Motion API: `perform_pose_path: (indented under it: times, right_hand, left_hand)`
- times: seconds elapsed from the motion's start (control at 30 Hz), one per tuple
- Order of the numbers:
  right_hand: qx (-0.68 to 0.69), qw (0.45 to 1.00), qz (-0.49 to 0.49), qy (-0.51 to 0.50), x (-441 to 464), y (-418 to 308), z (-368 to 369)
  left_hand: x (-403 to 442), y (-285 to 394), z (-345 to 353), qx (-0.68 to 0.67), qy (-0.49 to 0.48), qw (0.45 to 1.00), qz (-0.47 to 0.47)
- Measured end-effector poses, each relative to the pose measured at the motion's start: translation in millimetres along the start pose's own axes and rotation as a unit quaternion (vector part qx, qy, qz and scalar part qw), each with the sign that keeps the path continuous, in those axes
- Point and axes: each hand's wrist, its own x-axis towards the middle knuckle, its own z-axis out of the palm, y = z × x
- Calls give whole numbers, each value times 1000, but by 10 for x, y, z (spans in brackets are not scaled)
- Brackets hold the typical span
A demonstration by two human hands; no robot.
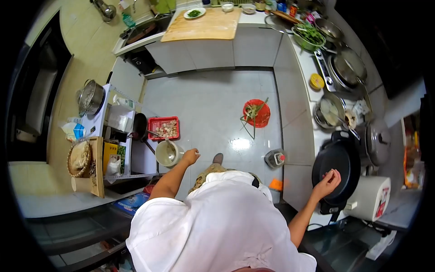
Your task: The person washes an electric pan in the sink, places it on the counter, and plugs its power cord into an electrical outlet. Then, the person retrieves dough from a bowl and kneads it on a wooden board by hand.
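My left hand [191, 157] is closed in a loose fist beside a pale bucket [177, 155]. A long-handled utensil leans inside that bucket. No object shows in this hand. On the right, my right hand [328, 181] hovers above a black oval electric pan [340, 164] on the counter. Its fingers are bent and drawn together; whether they pinch something small cannot be made out. The pan's visible inside is dark and bare.
A red basket [168, 121] of pale pieces and a red basin [262, 114] with green stalks are on the floor. A plastic jug [275, 158] stands against the right cabinets. Pots and a stove [324, 68] line the right counter; a wooden board [206, 28] lies at the back.
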Motion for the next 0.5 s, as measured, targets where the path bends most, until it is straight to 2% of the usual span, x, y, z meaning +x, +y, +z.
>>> perform_pose_path:
  times: [0.13,0.27,0.3,0.4,0.43,0.5]
  right_hand:
    - [-20,996,-72,-41,-76,-350,630]
    - [25,994,-81,-66,-345,-750,1378]
    - [14,994,-59,-96,-419,-882,1543]
    - [71,988,-51,-130,-696,-996,2249]
    - [104,984,-20,-146,-781,-1073,2493]
    - [93,980,-55,-170,-891,-1340,2924]
  left_hand:
    - [-39,-495,-87,-25,-33,999,-32]
    - [128,-887,-379,-37,-64,997,-37]
    - [213,-992,-471,-30,-70,996,-40]
    - [515,-1362,-748,-44,-37,997,-41]
    - [638,-1520,-805,-46,-18,998,-40]
    - [785,-1655,-1088,-63,-8,995,-72]
